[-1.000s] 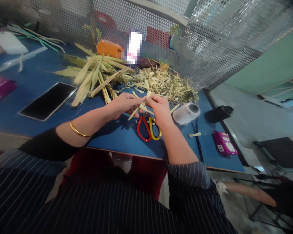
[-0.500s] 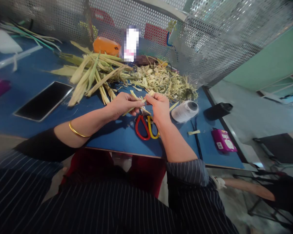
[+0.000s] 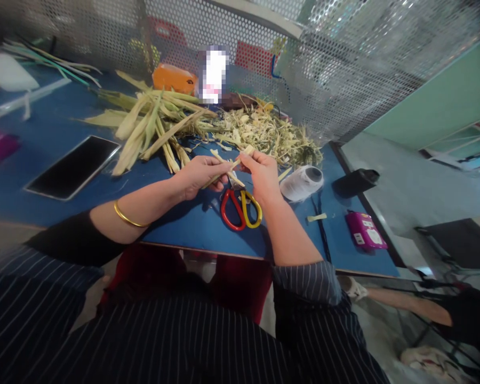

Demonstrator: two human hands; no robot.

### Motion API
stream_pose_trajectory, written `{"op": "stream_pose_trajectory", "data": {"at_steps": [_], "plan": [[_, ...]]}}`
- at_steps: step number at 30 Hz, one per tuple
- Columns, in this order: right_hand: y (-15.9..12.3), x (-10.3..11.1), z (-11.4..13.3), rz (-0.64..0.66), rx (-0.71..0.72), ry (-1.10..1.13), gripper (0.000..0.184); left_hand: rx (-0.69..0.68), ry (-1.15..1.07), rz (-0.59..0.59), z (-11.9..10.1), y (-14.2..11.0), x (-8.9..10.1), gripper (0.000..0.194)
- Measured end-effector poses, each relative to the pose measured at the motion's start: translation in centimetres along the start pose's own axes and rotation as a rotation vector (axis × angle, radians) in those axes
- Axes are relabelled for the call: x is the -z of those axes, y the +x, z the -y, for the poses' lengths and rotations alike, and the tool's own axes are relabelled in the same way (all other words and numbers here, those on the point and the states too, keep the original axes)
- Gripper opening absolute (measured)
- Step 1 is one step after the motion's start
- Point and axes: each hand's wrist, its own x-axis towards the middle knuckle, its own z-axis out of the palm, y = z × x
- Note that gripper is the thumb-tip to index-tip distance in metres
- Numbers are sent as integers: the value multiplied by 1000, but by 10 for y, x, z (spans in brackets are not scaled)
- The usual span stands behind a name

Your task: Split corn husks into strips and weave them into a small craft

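Both hands meet above the blue table, pinching pale yellow leaf strips. My left hand is closed on the strips' left part, a gold bangle on its wrist. My right hand is closed on their right end, thumb and fingers pressed together. Just below the hands, scissors with one red and one yellow handle lie flat on the table.
A bundle of long green-yellow leaves and a heap of trimmed scraps lie beyond the hands. A dark phone is at left, a white thread spool and pink box at right. Perforated metal screen behind.
The hands have stayed together on the strips, working them slightly; the view shifted a little. The scissors handles show more fully below the right hand.
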Motion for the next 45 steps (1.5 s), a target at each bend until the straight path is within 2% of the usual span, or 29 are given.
{"op": "stream_pose_trajectory", "data": {"at_steps": [3, 7, 9, 12, 14, 19, 24, 27, 30, 32, 34, 36, 38, 41, 45], "plan": [[3, 5, 0, -18, 4, -29, 23, 32, -68, 13, 0, 1, 0, 20], [5, 10, 2, -133, 191, -179, 18, -66, 56, 39, 1, 0, 0, 26], [3, 10, 4, -29, 212, -282, 22, -112, 137, 63, 3, 0, 0, 27], [-1, 6, 7, 175, 89, -268, 23, -170, 222, 101, 4, -1, 0, 29], [-4, 2, 7, 192, 45, -194, 18, -192, 252, 104, 4, -2, 0, 32], [-6, -4, 2, 67, 100, -166, 13, -191, 319, 93, 0, -4, 1, 35], [-7, -7, -6, -45, 182, -209, 14, -203, 398, 141, -4, -8, 0, 33], [-6, -6, -6, -29, 203, -222, 14, -198, 394, 133, -3, -8, -1, 34], [-1, -1, -2, -32, 207, -178, 15, -179, 272, 71, -2, -4, 0, 26], [3, 4, -1, -127, 171, -111, 19, -156, 175, 13, -1, 0, 2, 23], [7, 7, 0, -204, 38, -25, 27, -117, 109, -27, -1, 3, 4, 21], [8, 8, -1, -149, -142, 54, 35, -82, 71, -39, -1, 5, 6, 20], [5, 6, -2, 7, -235, 111, 37, -64, 59, -23, 0, 5, 6, 22], [0, 2, -2, 136, -162, 146, 31, -70, 89, 39, 0, 3, 5, 28], [-3, -4, -1, 120, -70, 46, 29, -93, 128, 85, 2, -1, 3, 27]]}}
